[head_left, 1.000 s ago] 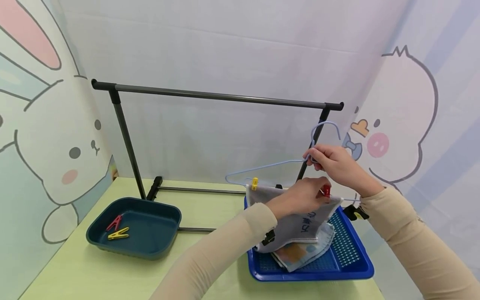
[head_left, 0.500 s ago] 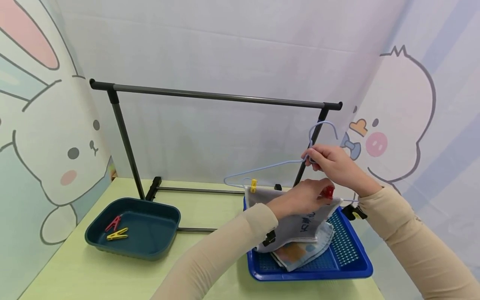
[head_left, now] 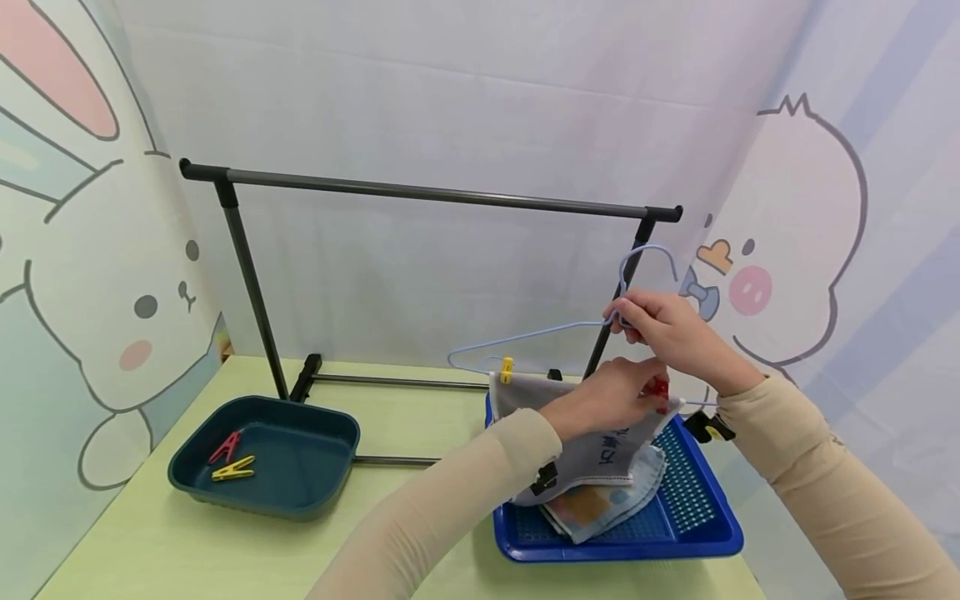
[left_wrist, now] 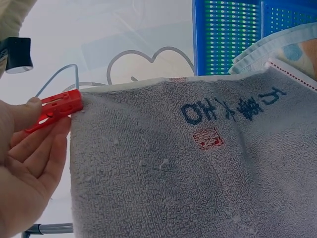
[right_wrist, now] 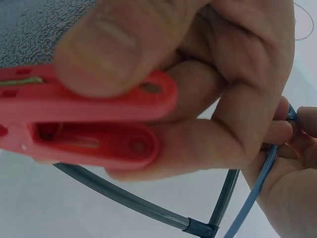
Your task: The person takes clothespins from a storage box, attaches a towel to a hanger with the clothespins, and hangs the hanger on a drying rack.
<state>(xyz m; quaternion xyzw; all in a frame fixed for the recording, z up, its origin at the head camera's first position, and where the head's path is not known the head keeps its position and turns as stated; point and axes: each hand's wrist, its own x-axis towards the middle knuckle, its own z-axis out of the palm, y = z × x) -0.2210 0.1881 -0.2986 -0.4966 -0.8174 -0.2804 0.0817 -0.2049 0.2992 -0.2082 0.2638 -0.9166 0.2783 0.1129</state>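
My right hand (head_left: pixel 671 329) pinches the neck of a light blue wire hanger (head_left: pixel 532 332), whose hook points up. A grey towel (head_left: pixel 577 462) with dark stitched lettering hangs along the hanger's lower bar. A yellow clothespin (head_left: pixel 507 370) sits on the towel's upper left. Between thumb and fingers, my left hand (head_left: pixel 611 396) squeezes the handles of a red clothespin (left_wrist: pixel 57 109), its tip at the towel's upper right corner. Whether its jaws grip the cloth there, I cannot tell. In the right wrist view, the clothespin's red handles (right_wrist: pixel 124 104) appear very close.
Under the towel stands a blue basket (head_left: pixel 720 525) holding folded patterned cloths (head_left: pixel 600 512). To the left, a dark teal tray (head_left: pixel 315 492) contains a red clothespin (head_left: pixel 226 447) and a yellow clothespin (head_left: pixel 234 469). A black rack (head_left: pixel 442 194) stands behind on the pale green table (head_left: pixel 187 550).
My left hand has shifted slightly right and down with the red clothespin, toward the towel's corner. My right hand and the hanger have stayed nearly still.
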